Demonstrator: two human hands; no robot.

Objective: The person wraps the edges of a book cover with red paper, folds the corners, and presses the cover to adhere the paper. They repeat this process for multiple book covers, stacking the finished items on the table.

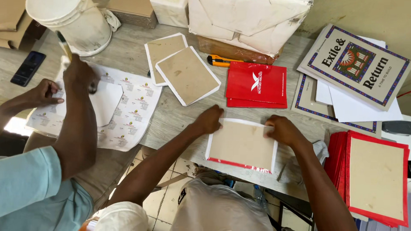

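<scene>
Pale blue sleeve at the far left marks a co-worker beside us, one hand (pixel 43 92) pinning a printed sheet (pixel 128 115) of small repeated labels flat while the other hand (pixel 79 72) works a brush (pixel 64 45) over white paper — the white bucket (pixel 70 19) stands close above, near at hand for dipping, we judge. A dark phone (pixel 28 67) lies off to the side, apart from the wet work.

Moving right, two brown boards (pixel 184 70) with white wrapped edges lie overlapped on the grey wooden table (pixel 171 122), matte and fibrous.

Our left hand (pixel 208 120) and right hand (pixel 283 130) are set apart, each pressed down on a top corner of the brown board (pixel 242 145) at the table's near edge. It rests on white paper with a red strip along the bottom; the fingers seem to fold the top margin over.

Behind lie a yellow utility knife (pixel 220 61) and glossy red folders (pixel 257 83); further right, printed covers (pixel 355 64) with patterned borders, then a stack of red-edged boards (pixel 376 179).
</scene>
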